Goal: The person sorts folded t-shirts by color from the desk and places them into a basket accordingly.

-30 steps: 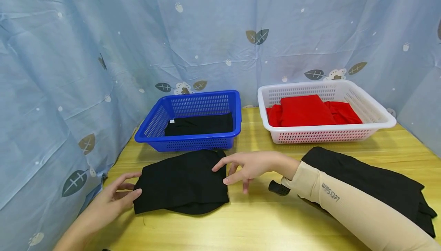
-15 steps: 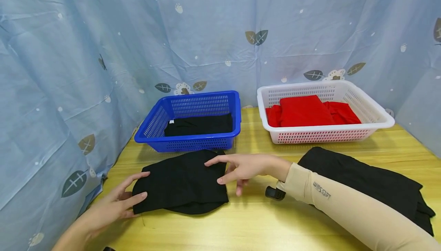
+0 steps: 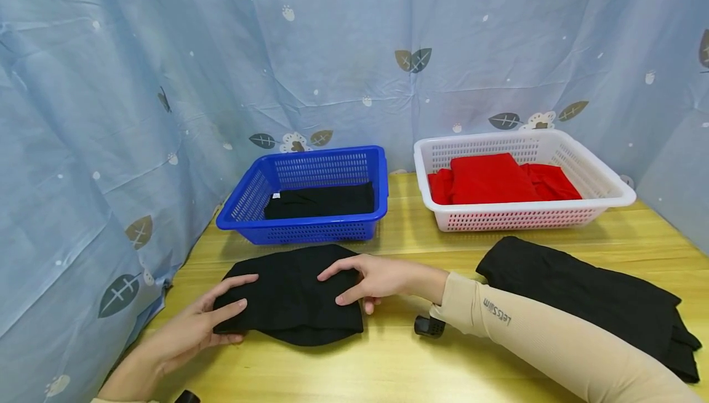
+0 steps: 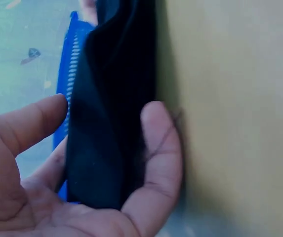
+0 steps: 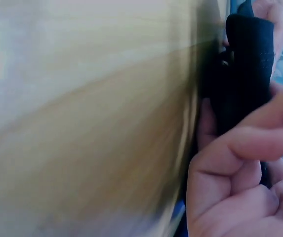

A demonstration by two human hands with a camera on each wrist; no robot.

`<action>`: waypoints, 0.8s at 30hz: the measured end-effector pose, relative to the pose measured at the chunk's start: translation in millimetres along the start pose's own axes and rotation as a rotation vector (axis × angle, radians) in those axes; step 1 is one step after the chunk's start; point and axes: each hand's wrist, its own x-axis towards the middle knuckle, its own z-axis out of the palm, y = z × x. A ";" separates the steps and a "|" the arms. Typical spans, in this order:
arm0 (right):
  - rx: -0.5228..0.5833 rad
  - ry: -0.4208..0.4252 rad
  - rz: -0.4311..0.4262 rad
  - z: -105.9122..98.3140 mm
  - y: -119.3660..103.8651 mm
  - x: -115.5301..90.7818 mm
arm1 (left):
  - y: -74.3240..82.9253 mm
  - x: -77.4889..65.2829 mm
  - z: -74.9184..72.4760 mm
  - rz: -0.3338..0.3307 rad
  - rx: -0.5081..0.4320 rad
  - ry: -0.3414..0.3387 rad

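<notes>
A folded black garment (image 3: pixel 288 295) lies on the table in front of the blue basket (image 3: pixel 310 231), its middle bulging a little. My left hand (image 3: pixel 205 323) grips its left end, thumb and index finger over the top and other fingers under the edge. In the left wrist view, fingers of the left hand (image 4: pixel 161 163) curl around the black cloth (image 4: pixel 97 158). At the opposite end, my right hand (image 3: pixel 376 280) holds the garment with thumb and index finger on top. Some right-hand fingers (image 5: pixel 208 123) reach beneath the cloth in the right wrist view.
Folded black cloth (image 3: pixel 316 200) lies inside the blue basket. A white basket (image 3: pixel 520 215) with red garments (image 3: pixel 493 178) stands at the back right. Another black garment (image 3: pixel 581 295) lies on the table (image 3: pixel 432 366) beside the right forearm. Blue curtain (image 3: pixel 343 52) hangs behind.
Both hands have moved inward over the garment's ends, the left to the right and the right to the left. The garment is pushed slightly together and its fingers-held ends have come closer.
</notes>
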 end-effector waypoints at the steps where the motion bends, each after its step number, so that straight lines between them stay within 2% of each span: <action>1: -0.001 0.006 -0.002 0.0 0.7 -0.1 | 1.0 0.2 -1.8 0.000 -0.005 0.006; 6: -0.015 0.028 -0.014 -1.0 1.6 -0.6 | 4.2 6.1 -8.8 0.001 -0.009 0.039; 12: -0.014 0.021 -0.011 3.3 -1.4 7.5 | -0.7 8.3 -12.1 -0.011 -0.021 0.065; 18: -0.075 0.080 -0.017 -0.2 0.2 -0.4 | 3.8 20.2 1.4 0.044 0.025 0.090; 21: -0.095 0.099 -0.030 -1.3 -0.3 -5.7 | 5.9 17.8 8.5 0.073 0.030 0.125; 24: -0.106 0.091 -0.053 -1.0 -3.5 -8.6 | 9.2 8.6 12.4 0.093 0.080 0.178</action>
